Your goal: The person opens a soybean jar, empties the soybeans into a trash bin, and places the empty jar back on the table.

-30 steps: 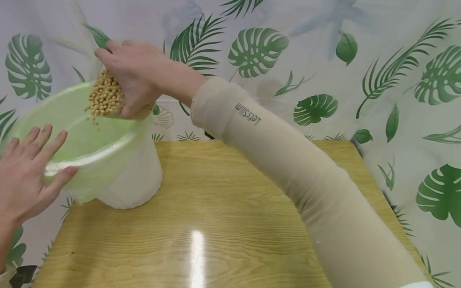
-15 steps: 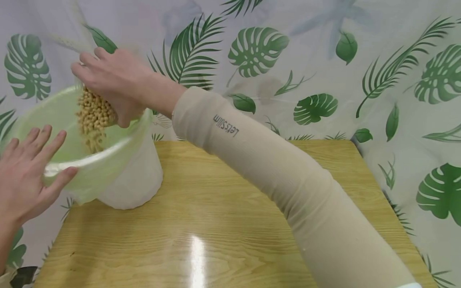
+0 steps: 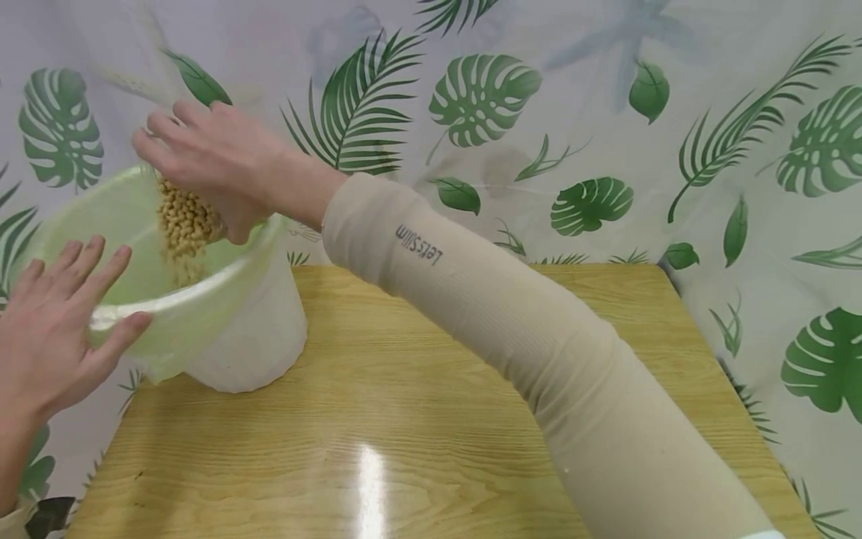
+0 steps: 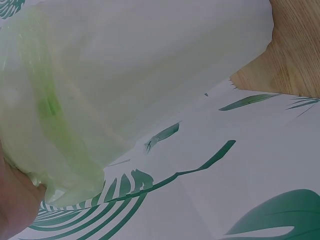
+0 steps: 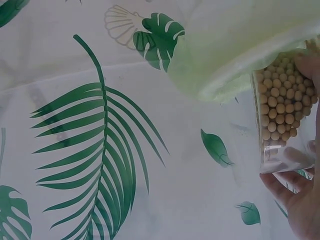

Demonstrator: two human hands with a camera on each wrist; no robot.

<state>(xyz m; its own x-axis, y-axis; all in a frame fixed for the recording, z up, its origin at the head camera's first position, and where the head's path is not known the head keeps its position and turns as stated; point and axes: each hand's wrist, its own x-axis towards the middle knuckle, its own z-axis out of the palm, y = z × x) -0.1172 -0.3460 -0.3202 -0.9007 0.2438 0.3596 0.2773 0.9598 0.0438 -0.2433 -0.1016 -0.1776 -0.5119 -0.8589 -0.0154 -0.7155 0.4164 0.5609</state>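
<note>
At the left end of the table stands a white bin [image 3: 259, 340], tipped toward the left hand and lined with a thin pale green bag [image 3: 191, 318] folded over its rim. My right hand [image 3: 212, 161] grips a clear container [image 5: 275, 164] above the bin's mouth, fingers and thumb wrapped round it. Yellowish soybeans [image 3: 186, 224] pour from the container into the bag. My left hand [image 3: 57, 329] is spread along the near left of the rim, fingers straight, against the bag. The bottom of the bin's inside is hidden by the near rim.
A wooden table [image 3: 417, 419] carries the bin, whose mouth leans out past the table's left edge. Behind and around hangs a white cloth [image 3: 586, 127] with green leaf prints. A beige sleeve [image 3: 485, 299] covers the right forearm, which crosses above the table.
My right hand has moved left and slightly down with the container, tilting it further. A few falling soybeans have become a thick stream. The left hand stays at the rim.
</note>
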